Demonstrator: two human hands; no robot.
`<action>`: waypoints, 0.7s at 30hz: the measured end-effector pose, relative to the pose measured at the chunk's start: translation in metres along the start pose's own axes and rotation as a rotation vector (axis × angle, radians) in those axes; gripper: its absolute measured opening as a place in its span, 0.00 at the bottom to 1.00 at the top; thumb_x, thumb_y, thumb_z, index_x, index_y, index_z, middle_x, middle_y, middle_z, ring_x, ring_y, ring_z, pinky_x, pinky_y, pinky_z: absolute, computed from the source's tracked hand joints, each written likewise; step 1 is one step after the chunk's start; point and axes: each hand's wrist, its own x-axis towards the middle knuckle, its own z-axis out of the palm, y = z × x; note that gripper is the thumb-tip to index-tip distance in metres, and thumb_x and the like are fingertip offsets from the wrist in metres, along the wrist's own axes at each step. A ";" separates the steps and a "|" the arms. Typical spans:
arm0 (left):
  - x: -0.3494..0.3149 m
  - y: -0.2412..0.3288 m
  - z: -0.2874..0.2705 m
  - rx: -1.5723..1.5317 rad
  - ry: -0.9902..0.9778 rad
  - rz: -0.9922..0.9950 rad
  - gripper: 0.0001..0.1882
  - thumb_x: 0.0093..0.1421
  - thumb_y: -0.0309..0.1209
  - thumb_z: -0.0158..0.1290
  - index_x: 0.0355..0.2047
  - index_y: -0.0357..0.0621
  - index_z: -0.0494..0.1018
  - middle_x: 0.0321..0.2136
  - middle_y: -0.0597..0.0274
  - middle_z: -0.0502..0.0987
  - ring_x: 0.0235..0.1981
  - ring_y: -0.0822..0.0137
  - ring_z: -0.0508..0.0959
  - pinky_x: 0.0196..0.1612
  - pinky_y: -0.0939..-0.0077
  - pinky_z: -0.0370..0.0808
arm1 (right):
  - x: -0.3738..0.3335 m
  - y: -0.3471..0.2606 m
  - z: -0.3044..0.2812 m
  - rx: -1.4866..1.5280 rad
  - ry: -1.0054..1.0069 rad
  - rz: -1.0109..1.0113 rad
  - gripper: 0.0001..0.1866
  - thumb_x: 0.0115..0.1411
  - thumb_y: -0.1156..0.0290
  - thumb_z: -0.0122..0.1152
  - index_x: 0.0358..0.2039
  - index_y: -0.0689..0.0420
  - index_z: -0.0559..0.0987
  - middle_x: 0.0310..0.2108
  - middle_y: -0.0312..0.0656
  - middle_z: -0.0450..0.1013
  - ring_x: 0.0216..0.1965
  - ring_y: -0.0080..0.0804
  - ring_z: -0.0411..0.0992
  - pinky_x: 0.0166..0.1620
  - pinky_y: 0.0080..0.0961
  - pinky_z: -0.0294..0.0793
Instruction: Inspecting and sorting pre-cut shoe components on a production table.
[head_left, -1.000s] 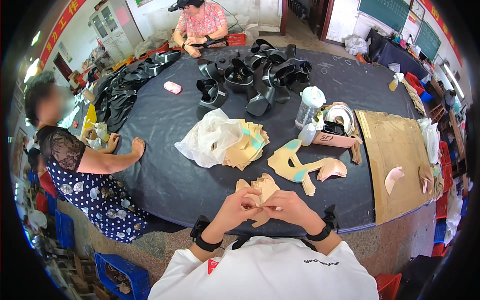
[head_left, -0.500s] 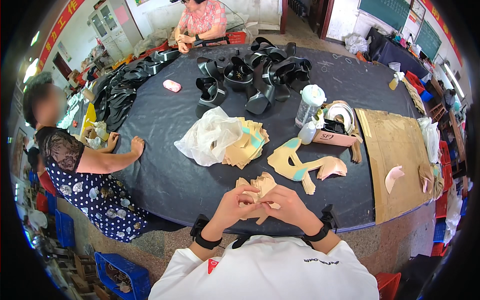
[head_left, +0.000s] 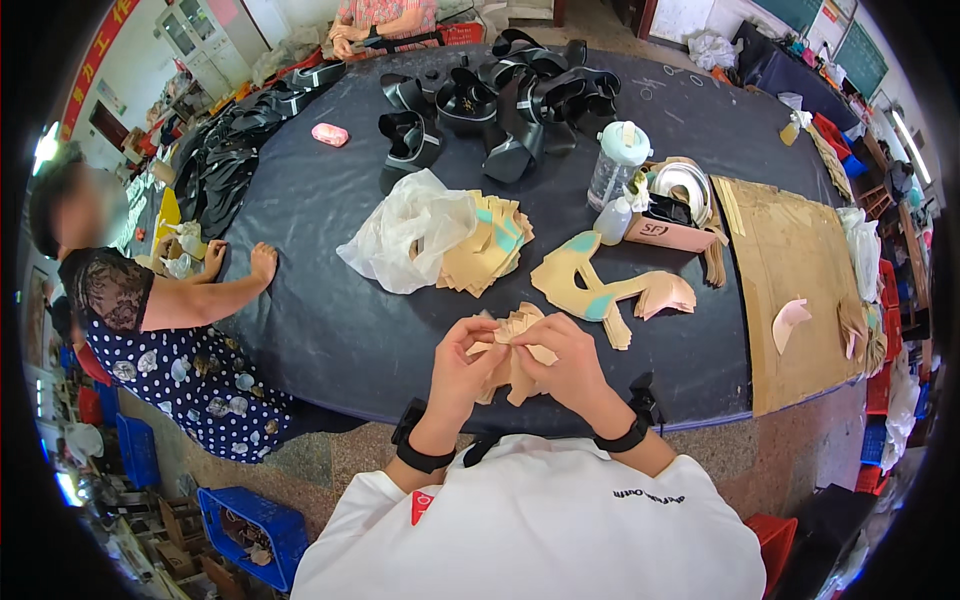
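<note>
Close in front of me, my left hand and my right hand meet with fingertips pinched on a small beige cut piece. Whether it is one layer or more, I cannot tell. Below the fingers lie more beige cut pieces, partly covered by both hands. Farther right sits a loose stack of curved beige pieces with pale green patches, and a fanned pinkish pile touches its end. Left of these, a thicker pile of beige pieces is partly under a white plastic bag.
Black shoe parts crowd the table's far side. A water bottle, a spray bottle and a small carton stand beyond the curved pieces. Cardboard covers the right side. A person stands at the left edge; another sits opposite.
My view has tilted, so the table things sit higher in the picture. Both hands stay together on the beige piece, with their fingers shifted slightly. The person at left keeps their hands on the table.
</note>
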 end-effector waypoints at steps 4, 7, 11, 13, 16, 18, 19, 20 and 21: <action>0.007 0.003 -0.008 0.016 -0.063 -0.008 0.14 0.51 0.18 0.54 0.38 0.39 0.68 0.30 0.65 0.73 0.33 0.79 0.73 0.36 0.88 0.69 | 0.004 0.005 0.003 0.012 0.011 0.015 0.06 0.44 0.77 0.63 0.26 0.58 0.78 0.26 0.41 0.71 0.31 0.37 0.70 0.36 0.27 0.71; 0.008 0.004 -0.008 -0.027 -0.091 -0.030 0.14 0.50 0.18 0.55 0.38 0.39 0.68 0.30 0.64 0.73 0.33 0.78 0.73 0.37 0.86 0.70 | 0.007 0.002 0.004 0.076 0.015 0.053 0.06 0.44 0.77 0.63 0.26 0.59 0.78 0.26 0.41 0.72 0.29 0.34 0.71 0.34 0.24 0.71; 0.008 0.001 -0.008 -0.097 -0.115 -0.030 0.13 0.50 0.17 0.54 0.37 0.40 0.68 0.30 0.65 0.73 0.33 0.77 0.73 0.38 0.85 0.70 | 0.007 0.005 0.000 0.241 -0.012 0.142 0.06 0.45 0.78 0.63 0.26 0.61 0.78 0.25 0.41 0.72 0.27 0.28 0.71 0.31 0.20 0.69; 0.011 -0.003 -0.008 -0.164 -0.142 -0.107 0.13 0.51 0.17 0.53 0.36 0.40 0.68 0.30 0.66 0.73 0.33 0.77 0.74 0.38 0.85 0.71 | 0.004 0.012 -0.002 0.320 -0.062 0.255 0.06 0.46 0.78 0.62 0.27 0.62 0.77 0.25 0.39 0.72 0.27 0.22 0.69 0.31 0.17 0.68; 0.009 -0.013 -0.011 -0.322 -0.131 -0.153 0.15 0.51 0.15 0.53 0.37 0.41 0.65 0.29 0.64 0.73 0.33 0.75 0.75 0.35 0.84 0.72 | 0.002 0.013 0.001 0.309 -0.076 0.281 0.06 0.45 0.78 0.62 0.27 0.62 0.78 0.26 0.40 0.73 0.28 0.24 0.71 0.32 0.18 0.68; 0.005 -0.014 -0.009 -0.248 -0.104 -0.127 0.16 0.51 0.16 0.54 0.39 0.41 0.63 0.29 0.63 0.73 0.32 0.74 0.75 0.34 0.83 0.72 | 0.002 0.004 0.000 0.256 -0.063 0.270 0.08 0.45 0.75 0.61 0.29 0.60 0.80 0.26 0.42 0.74 0.29 0.29 0.73 0.35 0.21 0.71; 0.006 -0.010 -0.008 -0.238 -0.119 -0.141 0.18 0.51 0.17 0.54 0.40 0.41 0.62 0.29 0.62 0.73 0.31 0.73 0.75 0.33 0.83 0.73 | 0.000 0.004 0.001 0.280 -0.054 0.278 0.07 0.45 0.74 0.62 0.28 0.59 0.80 0.27 0.41 0.74 0.29 0.30 0.73 0.35 0.21 0.71; 0.008 -0.008 -0.007 -0.235 -0.121 -0.132 0.18 0.51 0.17 0.54 0.40 0.41 0.62 0.29 0.62 0.73 0.31 0.73 0.75 0.33 0.83 0.73 | 0.000 0.006 0.002 0.281 -0.050 0.269 0.07 0.45 0.74 0.62 0.28 0.59 0.80 0.27 0.41 0.74 0.29 0.30 0.73 0.35 0.21 0.71; 0.009 -0.007 -0.006 -0.266 -0.105 -0.090 0.18 0.51 0.16 0.54 0.40 0.41 0.61 0.29 0.61 0.73 0.31 0.73 0.75 0.33 0.82 0.74 | 0.001 0.010 0.004 0.282 0.001 0.198 0.09 0.46 0.73 0.63 0.30 0.60 0.80 0.27 0.40 0.74 0.30 0.29 0.72 0.37 0.21 0.71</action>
